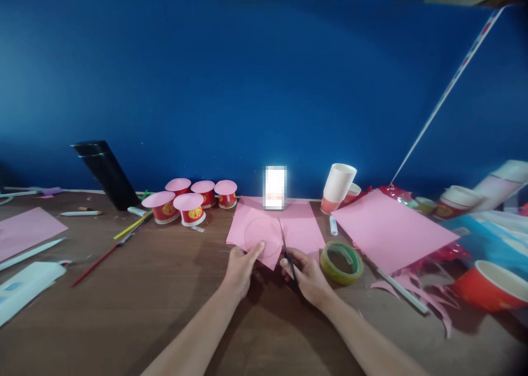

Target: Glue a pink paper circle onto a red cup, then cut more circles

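A sheet of pink paper (243, 222) with a circle drawn on it is pinched by my left hand (241, 269), thumb on top near the circle's lower edge. My right hand (307, 274) is closed round a pair of scissors (289, 255), whose blades point away from me beside the circle's right side. Part of the scissors' handle is hidden by the fingers. More pink paper (303, 222) lies behind the scissors, below a blurred bright panel (274, 188). Just right of my right hand sits a roll of tape (341, 263).
Several red cups topped with pink discs (188, 202) stand at the left, near a black flask (105, 172). At the right are stacked white cups (338, 183), a pink sheet (394, 230), paper scraps (433, 296) and an orange-red cup (490, 288). A blue wall (247, 90) closes the back.
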